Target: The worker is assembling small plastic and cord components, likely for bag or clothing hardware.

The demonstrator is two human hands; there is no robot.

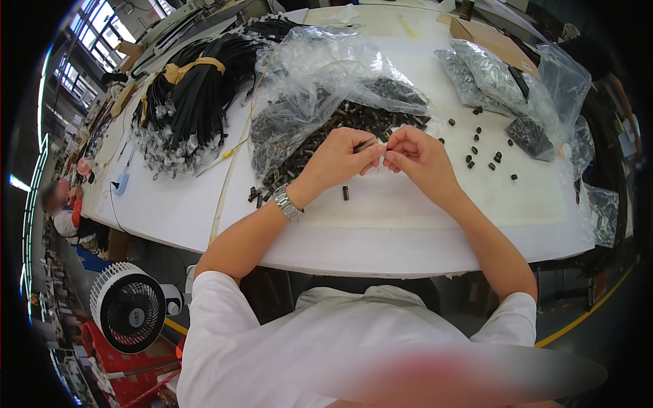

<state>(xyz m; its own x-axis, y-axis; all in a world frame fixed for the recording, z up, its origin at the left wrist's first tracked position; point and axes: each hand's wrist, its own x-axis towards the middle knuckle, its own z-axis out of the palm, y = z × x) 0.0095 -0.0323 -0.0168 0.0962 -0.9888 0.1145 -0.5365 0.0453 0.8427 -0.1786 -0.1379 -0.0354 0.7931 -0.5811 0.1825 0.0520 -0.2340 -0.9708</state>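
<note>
My left hand (349,158) and my right hand (423,163) meet above the near side of the table, fingertips almost touching. A small dark cylindrical part (366,145) is pinched in my left fingers. The right thumb and forefinger press together at a tiny whitish piece between the hands, too small to make out. Behind them, a heap of small brown-black cylindrical parts (360,121) spills from a large clear plastic bag (309,64). One loose dark cylinder (345,193) lies on the table just below my left hand.
Bundled black straps (194,88) with clear-wrapped ends lie at the left, near a yellow-handled tool (226,154). Several small black pieces (474,149) are scattered at the right, beside filled plastic bags (486,75) and a cardboard box (491,42). A fan (129,309) stands left of the table (401,248).
</note>
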